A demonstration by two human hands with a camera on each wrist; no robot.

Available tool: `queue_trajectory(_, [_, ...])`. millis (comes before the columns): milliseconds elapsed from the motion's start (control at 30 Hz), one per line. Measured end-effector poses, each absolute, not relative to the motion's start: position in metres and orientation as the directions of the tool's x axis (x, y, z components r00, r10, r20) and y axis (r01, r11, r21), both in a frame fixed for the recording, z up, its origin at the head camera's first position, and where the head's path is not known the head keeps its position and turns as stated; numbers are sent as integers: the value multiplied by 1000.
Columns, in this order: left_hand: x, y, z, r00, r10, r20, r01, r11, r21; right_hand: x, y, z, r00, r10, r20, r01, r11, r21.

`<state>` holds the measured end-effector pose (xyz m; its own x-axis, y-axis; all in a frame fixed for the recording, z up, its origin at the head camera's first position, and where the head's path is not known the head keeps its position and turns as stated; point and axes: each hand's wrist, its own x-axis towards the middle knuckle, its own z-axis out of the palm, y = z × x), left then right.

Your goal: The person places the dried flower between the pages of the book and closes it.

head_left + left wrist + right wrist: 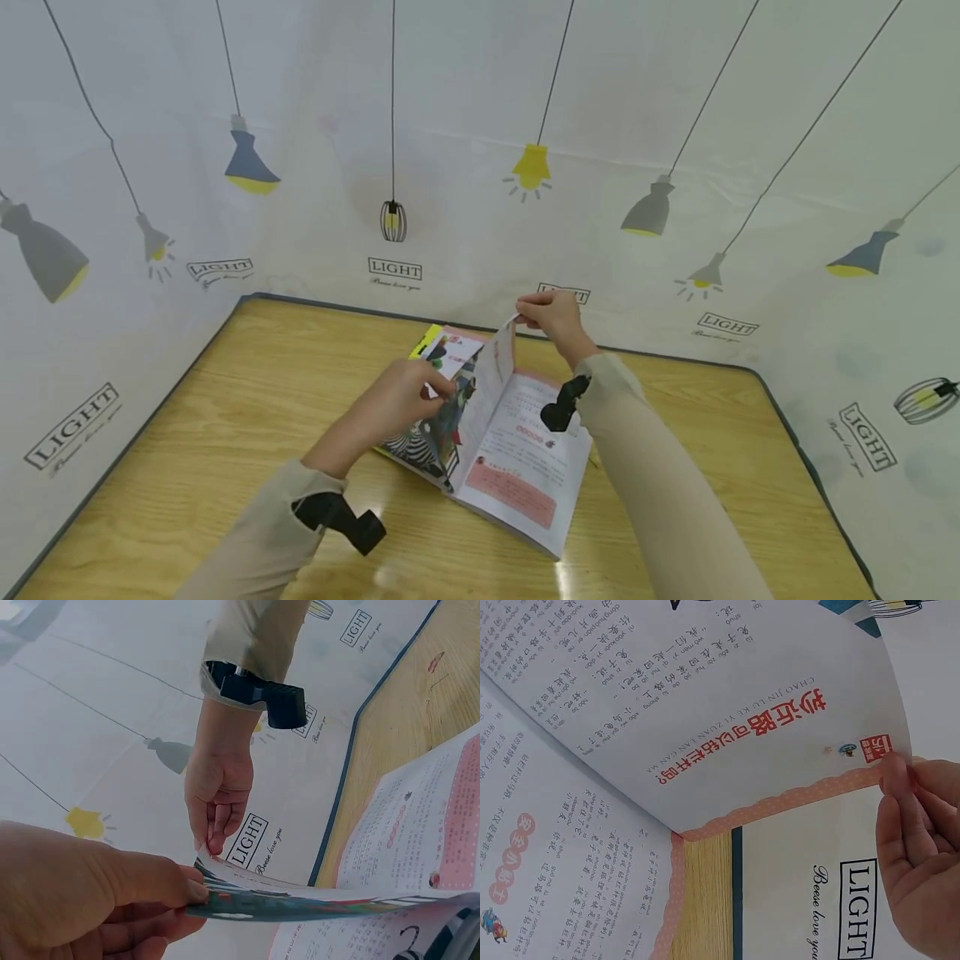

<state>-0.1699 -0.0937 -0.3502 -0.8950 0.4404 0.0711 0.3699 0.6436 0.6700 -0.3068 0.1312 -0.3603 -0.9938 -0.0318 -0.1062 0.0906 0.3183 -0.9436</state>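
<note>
An open picture book (pixel 517 467) with printed text and coloured pictures lies on the wooden table. One page (pixel 491 375) stands raised from its spine. My right hand (pixel 555 321) pinches the top corner of that page between thumb and fingers, beside a small red printed square in the right wrist view. Lower down, my left hand (pixel 97 900) pinches the page's outer edge, its thumb on the picture side. The raised page (pixel 742 712) shows red heading characters and a pink scalloped border. Part of the left-hand picture side is hidden behind my left hand in the head view.
The wooden table (pixel 247 400) has a dark edge along the back and sides. White sheeting (pixel 457 108) printed with hanging lamps and LIGHT labels rises around it. Each sleeve cuff carries a black camera mount (pixel 558 408).
</note>
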Motion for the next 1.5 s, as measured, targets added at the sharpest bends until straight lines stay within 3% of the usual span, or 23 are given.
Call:
queue_trajectory(300, [-176, -105, -357, -900, 427, 88, 368, 636, 679, -301, 150, -363, -989, -122, -79, 34, 334, -942])
queue_trajectory(667, [-188, -127, -374, -929, 367, 48, 303, 682, 666, -294, 181, -369, -982, -136, -130, 65, 402, -913])
queue_trajectory(1100, [-203, -155, -410, -932, 359, 42, 283, 652, 704, -271, 255, -372, -978, -93, -188, 103, 569, -816])
queue_trajectory(1500, [-209, -168, -437, -944, 330, -29, 216, 679, 702, -228, 329, -382, -972, -116, -203, 96, 593, -799])
